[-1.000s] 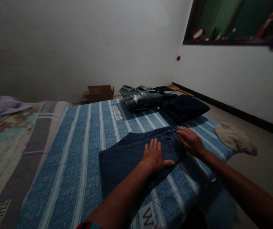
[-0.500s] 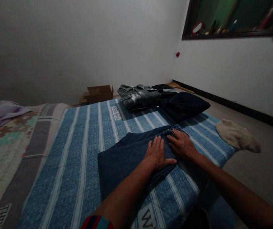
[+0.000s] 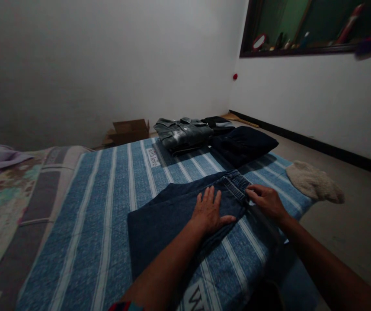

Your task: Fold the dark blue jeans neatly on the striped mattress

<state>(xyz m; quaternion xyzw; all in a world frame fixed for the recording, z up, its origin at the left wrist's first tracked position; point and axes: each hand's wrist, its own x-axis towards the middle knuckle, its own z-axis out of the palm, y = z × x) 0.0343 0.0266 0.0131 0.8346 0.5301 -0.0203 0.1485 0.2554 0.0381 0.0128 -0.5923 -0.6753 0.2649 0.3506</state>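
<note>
**Pressing folded jeans flat on the bed**

We are looking down at folded dark blue jeans [image 3: 172, 211] lying on a blue striped blanket [image 3: 107, 207] near the right edge of the bed. Our left hand [image 3: 209, 211] is resting flat on the denim, fingers [image 3: 209, 195] spread and thumb pointing right. Our right hand [image 3: 267, 201] is sitting at the waistband end, fingers curled and pinching the edge of the fabric. Beyond the jeans, a folded grey jacket [image 3: 182, 133] and a dark folded garment [image 3: 242, 143] are lying side by side. A pale cloth [image 3: 313, 186] is lying on the floor just beside the bed, and a cardboard box [image 3: 129, 129] is standing against the wall.
</note>
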